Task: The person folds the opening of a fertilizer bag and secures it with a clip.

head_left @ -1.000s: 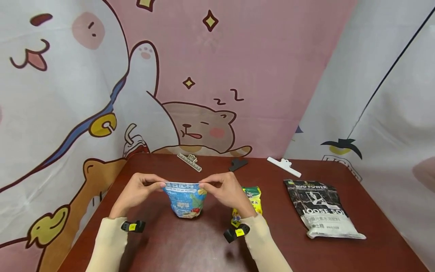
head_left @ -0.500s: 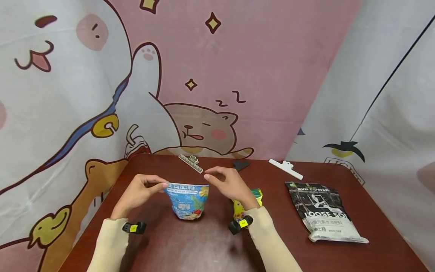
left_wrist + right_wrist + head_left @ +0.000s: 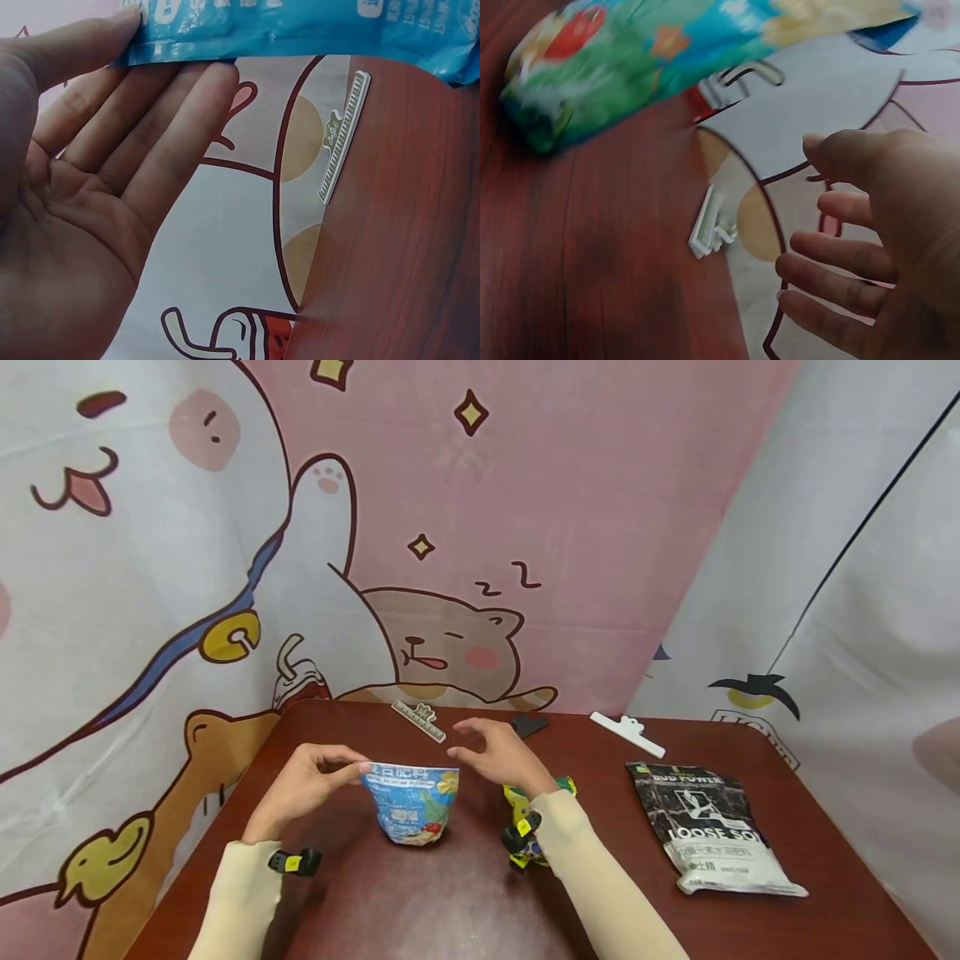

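Observation:
A blue printed fertilizer bag (image 3: 408,806) stands on the table, its top edge pulled flat. My left hand (image 3: 303,785) pinches the left corner of that edge between thumb and fingers, which the left wrist view shows close up on the blue bag (image 3: 285,30). My right hand (image 3: 498,756) is off the bag, just beyond its right corner, with fingers spread and nothing between them. In the right wrist view the right hand (image 3: 877,247) is apart from the bag (image 3: 667,60). Past its fingertips lies a piano-key patterned clip (image 3: 420,721).
A black clip (image 3: 529,725) and a white clip (image 3: 628,732) lie along the back edge of the brown table (image 3: 420,910). A yellow-green packet (image 3: 521,802) lies partly hidden under the right wrist. A black-and-white bag (image 3: 712,827) lies at the right.
My right hand has let go of the bag's right top corner and moved up and away toward the back, its fingers spreading. My left hand keeps its pinch on the left corner.

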`<action>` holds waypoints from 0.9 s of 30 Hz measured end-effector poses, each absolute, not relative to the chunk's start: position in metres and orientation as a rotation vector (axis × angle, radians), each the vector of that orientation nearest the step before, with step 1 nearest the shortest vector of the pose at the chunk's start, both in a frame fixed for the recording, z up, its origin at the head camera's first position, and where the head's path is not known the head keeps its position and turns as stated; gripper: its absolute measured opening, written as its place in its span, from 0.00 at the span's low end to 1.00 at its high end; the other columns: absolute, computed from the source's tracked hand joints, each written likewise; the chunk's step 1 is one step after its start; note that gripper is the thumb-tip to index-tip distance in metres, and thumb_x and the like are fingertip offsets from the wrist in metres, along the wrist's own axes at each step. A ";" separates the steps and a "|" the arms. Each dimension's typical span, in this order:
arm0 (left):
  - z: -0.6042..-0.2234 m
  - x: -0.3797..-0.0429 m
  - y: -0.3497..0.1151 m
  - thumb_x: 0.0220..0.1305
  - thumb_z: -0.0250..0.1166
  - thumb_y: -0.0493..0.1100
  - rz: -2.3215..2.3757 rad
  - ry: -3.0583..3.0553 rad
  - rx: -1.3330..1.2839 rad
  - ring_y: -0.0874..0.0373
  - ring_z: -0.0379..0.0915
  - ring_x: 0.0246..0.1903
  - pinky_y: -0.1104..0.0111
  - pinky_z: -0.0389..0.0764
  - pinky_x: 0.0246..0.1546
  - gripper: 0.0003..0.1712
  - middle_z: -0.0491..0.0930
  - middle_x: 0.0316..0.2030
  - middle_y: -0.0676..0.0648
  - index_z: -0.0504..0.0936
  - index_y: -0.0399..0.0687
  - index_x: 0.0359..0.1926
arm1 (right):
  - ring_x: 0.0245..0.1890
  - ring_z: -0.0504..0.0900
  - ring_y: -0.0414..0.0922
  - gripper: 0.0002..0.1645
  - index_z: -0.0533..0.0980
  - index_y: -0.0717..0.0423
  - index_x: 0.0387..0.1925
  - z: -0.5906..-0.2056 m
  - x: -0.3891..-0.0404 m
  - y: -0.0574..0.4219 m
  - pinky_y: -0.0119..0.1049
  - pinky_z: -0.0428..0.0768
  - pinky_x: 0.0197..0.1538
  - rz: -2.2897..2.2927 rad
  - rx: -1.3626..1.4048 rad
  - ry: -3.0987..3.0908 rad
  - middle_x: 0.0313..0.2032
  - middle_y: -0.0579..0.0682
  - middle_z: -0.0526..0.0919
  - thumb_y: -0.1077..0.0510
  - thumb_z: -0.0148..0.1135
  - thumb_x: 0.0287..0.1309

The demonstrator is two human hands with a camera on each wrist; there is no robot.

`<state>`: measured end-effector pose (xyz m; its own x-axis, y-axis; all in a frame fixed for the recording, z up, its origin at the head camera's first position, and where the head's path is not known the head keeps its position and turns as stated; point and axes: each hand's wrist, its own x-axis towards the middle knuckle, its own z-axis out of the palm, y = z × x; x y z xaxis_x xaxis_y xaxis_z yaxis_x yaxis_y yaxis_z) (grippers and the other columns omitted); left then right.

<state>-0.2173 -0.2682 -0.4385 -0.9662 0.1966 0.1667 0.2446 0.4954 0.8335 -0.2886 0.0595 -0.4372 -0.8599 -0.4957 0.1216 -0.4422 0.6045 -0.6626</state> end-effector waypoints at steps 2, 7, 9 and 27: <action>-0.438 -0.219 -0.266 0.64 0.72 0.55 -1.507 -2.678 -0.398 0.54 0.84 0.33 0.66 0.84 0.35 0.08 0.89 0.34 0.52 0.91 0.62 0.40 | 0.64 0.79 0.51 0.30 0.75 0.48 0.67 -0.440 -0.293 0.060 0.51 0.79 0.64 -1.055 -0.818 2.758 0.64 0.51 0.80 0.43 0.65 0.68; -0.440 -0.221 -0.262 0.65 0.72 0.56 -1.513 -2.691 -0.416 0.55 0.84 0.34 0.66 0.84 0.36 0.10 0.89 0.34 0.52 0.91 0.61 0.41 | 0.66 0.77 0.53 0.32 0.73 0.50 0.68 -0.445 -0.307 0.055 0.51 0.76 0.67 -0.887 -0.844 2.808 0.66 0.51 0.78 0.44 0.66 0.68; -0.440 -0.220 -0.263 0.65 0.72 0.55 -1.516 -2.686 -0.408 0.55 0.84 0.33 0.66 0.84 0.36 0.09 0.89 0.35 0.51 0.91 0.60 0.41 | 0.69 0.74 0.53 0.33 0.73 0.49 0.69 -0.445 -0.313 0.049 0.52 0.74 0.69 -0.817 -0.858 2.826 0.68 0.50 0.77 0.43 0.66 0.68; -0.438 -0.216 -0.270 0.66 0.70 0.54 -1.514 -2.689 -0.405 0.55 0.85 0.35 0.66 0.84 0.37 0.09 0.89 0.36 0.50 0.91 0.59 0.42 | 0.75 0.66 0.51 0.39 0.67 0.48 0.74 -0.452 -0.359 0.009 0.50 0.70 0.73 -0.542 -0.910 2.884 0.73 0.51 0.69 0.43 0.67 0.66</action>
